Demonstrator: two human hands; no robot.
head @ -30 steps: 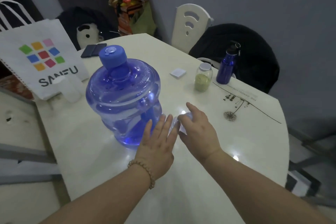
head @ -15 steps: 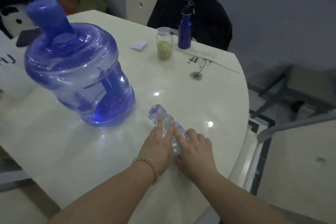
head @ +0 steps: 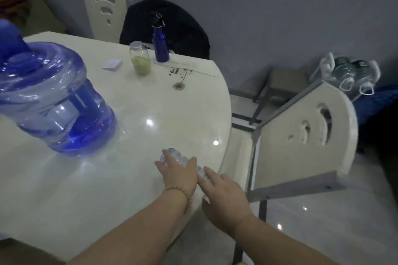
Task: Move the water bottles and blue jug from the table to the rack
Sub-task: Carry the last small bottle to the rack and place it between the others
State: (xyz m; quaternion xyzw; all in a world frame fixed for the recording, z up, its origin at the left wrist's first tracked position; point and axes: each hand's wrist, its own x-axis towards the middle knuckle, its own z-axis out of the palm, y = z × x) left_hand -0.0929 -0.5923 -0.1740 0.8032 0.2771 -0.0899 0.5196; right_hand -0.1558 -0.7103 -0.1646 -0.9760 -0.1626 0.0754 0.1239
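Now both hands down on clear water bottle (head: pixel 181 159), lying sideways near table (head: pixel 129 135) edge: left hand (head: pixel 179 173) flat over it, right hand (head: pixel 224 196) against its near end, grip uncertain. Blue jug (head: pixel 53 101) upright, well apart leftward.

We see a glossy white table (head: pixel 133 135) filling the left and centre of the frame. On it, at left, stands the blue jug (head: pixel 53 101). Toward the top centre stand a glass jar (head: pixel 141 59) and a dark blue bottle (head: pixel 160 44), with a small white pad (head: pixel 112 64) just left of the jar. Near the lower centre edge lies a clear plastic bottle (head: pixel 183 160) under two hands.
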